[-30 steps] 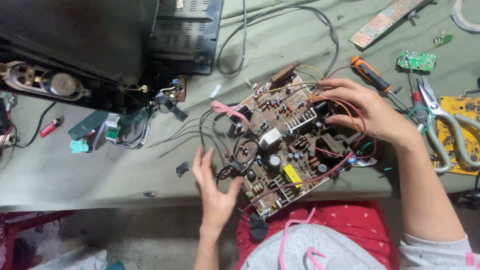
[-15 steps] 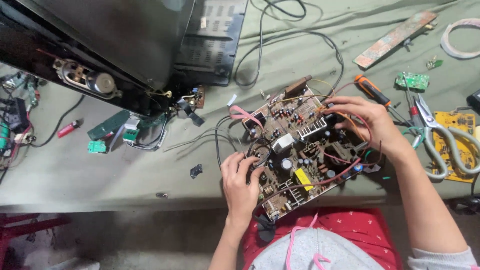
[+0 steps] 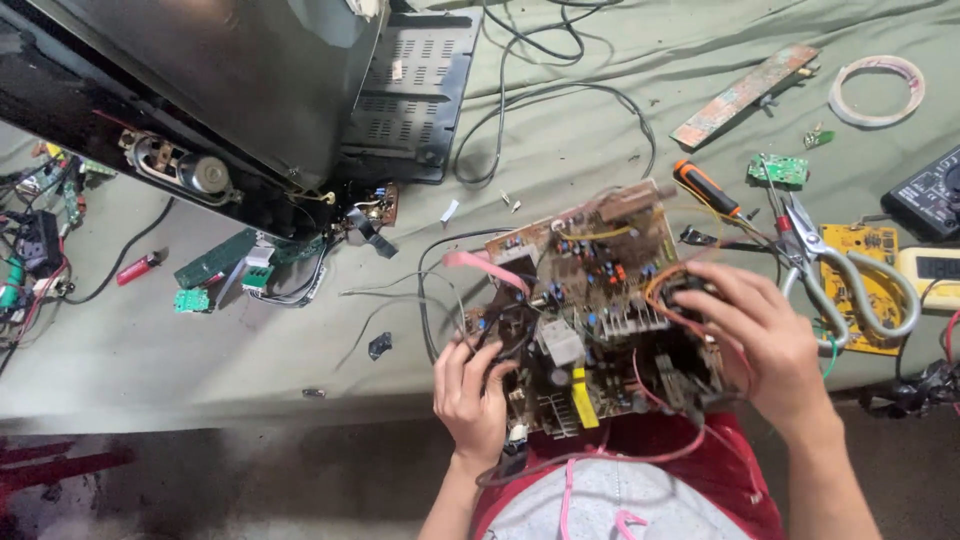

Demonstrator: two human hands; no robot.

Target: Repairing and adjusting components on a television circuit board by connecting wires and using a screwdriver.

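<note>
Green table (image 3: 600,130), circuit board (image 3: 590,310) between left hand (image 3: 475,395), right hand (image 3: 765,335)

The left hand (image 3: 478,392) now grips the circuit board's (image 3: 590,310) near-left edge instead of lying open beside it, and the right hand (image 3: 760,335) sits lower on the right edge.

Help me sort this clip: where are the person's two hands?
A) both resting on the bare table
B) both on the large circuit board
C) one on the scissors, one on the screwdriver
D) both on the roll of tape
B: the left hand and right hand grip opposite edges of the circuit board.
</note>
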